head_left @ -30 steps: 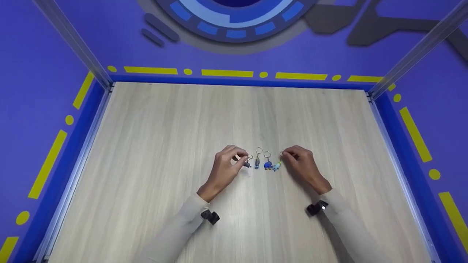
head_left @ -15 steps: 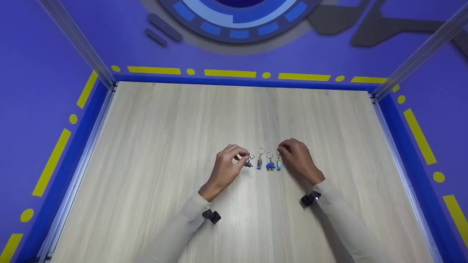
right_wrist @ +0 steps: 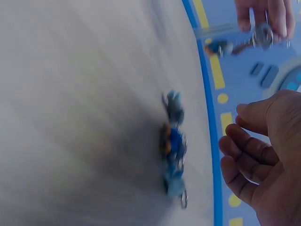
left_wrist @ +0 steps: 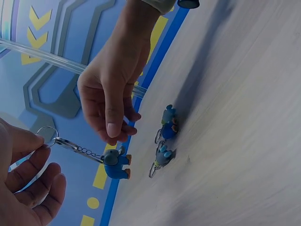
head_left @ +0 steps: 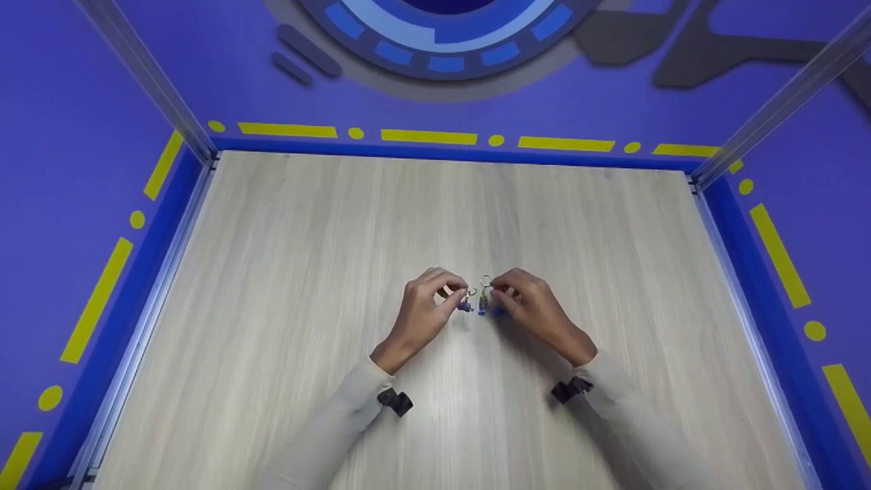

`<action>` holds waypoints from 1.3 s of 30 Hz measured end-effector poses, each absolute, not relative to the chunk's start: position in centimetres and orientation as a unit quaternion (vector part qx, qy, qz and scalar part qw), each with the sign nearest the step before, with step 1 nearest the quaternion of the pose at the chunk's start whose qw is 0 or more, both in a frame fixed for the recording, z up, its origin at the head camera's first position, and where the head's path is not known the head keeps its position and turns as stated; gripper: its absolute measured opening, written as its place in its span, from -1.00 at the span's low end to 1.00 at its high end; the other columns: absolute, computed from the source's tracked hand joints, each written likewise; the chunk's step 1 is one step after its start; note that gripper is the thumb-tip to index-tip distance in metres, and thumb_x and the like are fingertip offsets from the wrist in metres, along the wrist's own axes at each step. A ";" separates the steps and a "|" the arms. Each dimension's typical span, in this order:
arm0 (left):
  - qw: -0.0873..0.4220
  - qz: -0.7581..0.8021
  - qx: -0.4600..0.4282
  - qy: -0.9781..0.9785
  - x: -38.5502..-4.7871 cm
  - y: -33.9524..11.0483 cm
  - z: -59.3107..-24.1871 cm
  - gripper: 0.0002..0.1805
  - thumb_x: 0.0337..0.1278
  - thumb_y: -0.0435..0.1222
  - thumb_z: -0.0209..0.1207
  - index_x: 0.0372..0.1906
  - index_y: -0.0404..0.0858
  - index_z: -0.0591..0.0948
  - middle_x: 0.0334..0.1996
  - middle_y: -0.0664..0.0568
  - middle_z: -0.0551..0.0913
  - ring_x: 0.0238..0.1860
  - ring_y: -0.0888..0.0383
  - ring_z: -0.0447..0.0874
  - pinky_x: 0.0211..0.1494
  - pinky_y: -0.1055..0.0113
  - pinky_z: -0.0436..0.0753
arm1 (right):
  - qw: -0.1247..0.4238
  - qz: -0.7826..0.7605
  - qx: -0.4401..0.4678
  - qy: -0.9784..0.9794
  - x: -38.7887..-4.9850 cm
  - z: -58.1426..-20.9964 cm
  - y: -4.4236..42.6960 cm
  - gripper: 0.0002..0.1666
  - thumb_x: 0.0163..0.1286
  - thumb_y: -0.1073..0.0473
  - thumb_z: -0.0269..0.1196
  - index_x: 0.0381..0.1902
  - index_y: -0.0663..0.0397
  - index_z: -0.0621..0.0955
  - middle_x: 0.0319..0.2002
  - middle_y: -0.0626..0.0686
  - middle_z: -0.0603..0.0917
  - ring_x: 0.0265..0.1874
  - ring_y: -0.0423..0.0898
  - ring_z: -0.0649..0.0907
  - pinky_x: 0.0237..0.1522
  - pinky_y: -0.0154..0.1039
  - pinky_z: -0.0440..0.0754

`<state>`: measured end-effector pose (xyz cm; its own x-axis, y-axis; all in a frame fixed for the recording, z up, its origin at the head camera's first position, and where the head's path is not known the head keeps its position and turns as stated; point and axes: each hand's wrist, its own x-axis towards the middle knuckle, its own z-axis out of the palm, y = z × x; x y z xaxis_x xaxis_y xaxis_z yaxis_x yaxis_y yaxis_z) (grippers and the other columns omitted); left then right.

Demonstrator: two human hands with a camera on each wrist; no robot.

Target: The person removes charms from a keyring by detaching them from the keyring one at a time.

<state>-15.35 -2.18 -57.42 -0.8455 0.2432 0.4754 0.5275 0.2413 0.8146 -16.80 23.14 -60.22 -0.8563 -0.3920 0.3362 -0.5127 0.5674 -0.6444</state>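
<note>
My left hand (head_left: pixel 427 309) pinches the metal ring of a keychain, and a grey-blue elephant figure (left_wrist: pixel 115 163) dangles from its chain just above the table. My right hand (head_left: pixel 537 313) hovers close to its right with loosely bent fingers; nothing shows between them in the right wrist view. Below lie three more keychains in a row: one with a grey figure (right_wrist: pixel 175 113), one with a dark blue and orange elephant (right_wrist: pixel 174 142), and one with a light blue figure (right_wrist: pixel 175 182). In the head view, the right hand mostly covers the last two.
The keychains lie around the middle of a light wood-grain table (head_left: pixel 326 231). Blue panels (head_left: pixel 299 95) with yellow marks enclose its back and sides, with metal posts (head_left: pixel 153 82) at the corners. Each sleeve carries a small black wrist camera (head_left: pixel 396 402).
My right hand straightens the light blue keychain beside the dark blue elephant, lets go of its ring and shifts left toward the grey one. The left hand keeps holding its keychain, nearly still.
</note>
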 end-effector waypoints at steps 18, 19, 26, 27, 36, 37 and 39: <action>0.130 -0.567 -0.256 -0.772 -15.0 -1.8 -57.0 -0.94 0.36 -0.46 0.45 -0.23 -0.26 0.81 -0.28 0.06 0.80 -0.17 0.12 0.74 -0.15 -0.02 0.78 | 0.136 0.431 0.336 -0.826 -14.6 -59.5 19.9 -0.65 0.38 0.36 0.56 0.07 0.20 0.72 -0.13 0.18 0.79 -0.18 0.07 0.78 -0.17 0.01 0.78; 0.130 -0.568 -0.257 -0.771 -14.9 -1.7 -57.0 -0.94 0.36 -0.46 0.45 -0.22 -0.26 0.81 -0.28 0.06 0.80 -0.17 0.12 0.74 -0.15 -0.02 0.78 | 0.141 0.431 0.337 -0.825 -14.5 -59.6 19.8 -0.64 0.38 0.37 0.56 0.08 0.20 0.72 -0.13 0.16 0.79 -0.17 0.05 0.77 -0.16 0.00 0.78; 0.128 -0.577 -0.255 -0.766 -14.8 -1.7 -56.9 -0.95 0.36 -0.48 0.44 -0.22 -0.29 0.81 -0.28 0.05 0.80 -0.17 0.09 0.75 -0.15 -0.01 0.79 | 0.161 0.441 0.338 -0.816 -14.2 -59.8 19.4 -0.63 0.36 0.38 0.57 0.08 0.20 0.73 -0.08 0.07 0.80 -0.12 0.00 0.78 -0.15 0.09 0.79; 0.127 -0.577 -0.254 -0.766 -14.8 -1.7 -56.9 -0.95 0.36 -0.48 0.44 -0.22 -0.29 0.81 -0.28 0.04 0.80 -0.16 0.09 0.75 -0.15 -0.01 0.79 | 0.162 0.444 0.338 -0.814 -14.2 -59.8 19.3 -0.64 0.36 0.39 0.56 0.07 0.21 0.73 -0.08 0.07 0.80 -0.13 0.00 0.79 -0.16 0.11 0.79; 0.130 -0.575 -0.252 -0.767 -14.6 -1.7 -56.8 -0.94 0.35 -0.45 0.47 -0.21 -0.24 0.83 -0.28 0.08 0.80 -0.18 0.12 0.76 -0.14 -0.01 0.79 | 0.181 0.442 0.343 -0.809 -14.0 -60.0 19.4 -0.65 0.35 0.43 0.53 0.06 0.21 0.74 -0.10 0.07 0.81 -0.18 0.00 0.79 -0.19 0.00 0.79; 0.130 -0.575 -0.252 -0.767 -14.6 -1.8 -56.8 -0.94 0.35 -0.45 0.47 -0.21 -0.25 0.83 -0.28 0.07 0.80 -0.18 0.13 0.75 -0.13 -0.01 0.79 | 0.181 0.443 0.342 -0.809 -14.0 -60.0 19.4 -0.66 0.35 0.43 0.53 0.06 0.21 0.74 -0.10 0.07 0.81 -0.18 0.00 0.79 -0.19 -0.01 0.79; 0.131 -0.574 -0.251 -0.769 -14.6 -1.8 -56.7 -0.94 0.35 -0.45 0.46 -0.21 -0.25 0.82 -0.28 0.07 0.80 -0.18 0.14 0.75 -0.14 -0.01 0.79 | 0.183 0.447 0.338 -0.808 -13.9 -60.0 19.5 -0.65 0.36 0.44 0.52 0.07 0.21 0.74 -0.10 0.08 0.81 -0.17 0.01 0.79 -0.20 0.01 0.78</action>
